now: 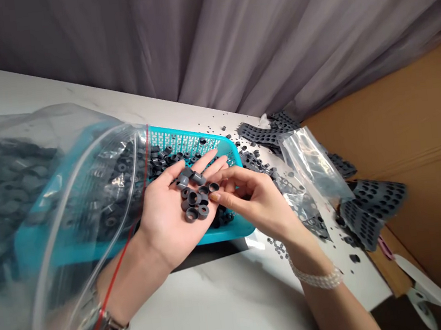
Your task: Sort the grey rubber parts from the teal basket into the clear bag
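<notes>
My left hand (167,220) is palm up with its fingers stretched out, carrying several small dark grey rubber caps (191,198), short hollow cylinders with a hole. From the right, my right hand (253,195) reaches over that palm, its thumb and index finger closed on a cap (214,187) at the edge of the pile. Both are above a turquoise plastic basket (236,158) with more of these caps in it. A clear zip bag (80,148) with a red strip, in the left foreground, overlaps the basket and my left forearm. Dark grey pieces (6,192) show through its plastic.
Perforated dark grey rubber sheets (376,206) lie at the right beside a cardboard panel (409,129). A clear plastic bag (315,163) and scattered small pieces (257,161) are on the white table (227,301). A grey curtain (192,42) hangs behind.
</notes>
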